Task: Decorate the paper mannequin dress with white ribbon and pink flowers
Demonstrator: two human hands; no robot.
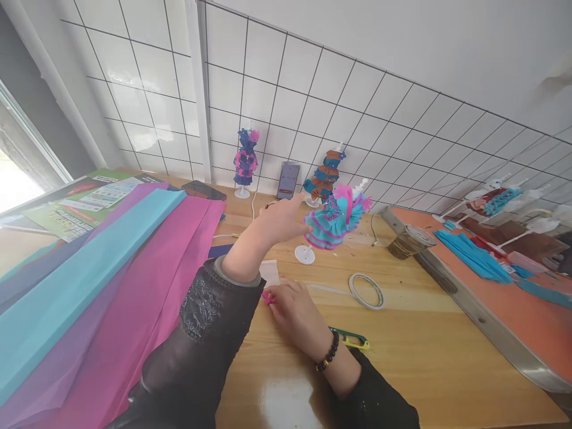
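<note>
My left hand [283,221] reaches out with stretched fingers, thumb apart, beside a small mannequin dress [337,220] of turquoise ruffled paper with pink edging. The fingertips are close to its left side; whether they touch I cannot tell. That dress stands tilted in view on a white round base [304,255]. Low over the wooden table, my right hand [297,313] pinches a small pink paper piece [269,297], perhaps flower-shaped. A white paper slip [269,273] lies just behind it. Right of this hand are a roll of tape [366,291] and a green-and-yellow cutter [353,338].
Long sheets of turquoise paper [102,268] and pink paper [147,316] cover the left side. At the wall stand a blue-and-pink dress form [245,158], a phone [288,180] and a brown-and-blue dress form [325,176]. An orange table [496,304] adjoins on the right.
</note>
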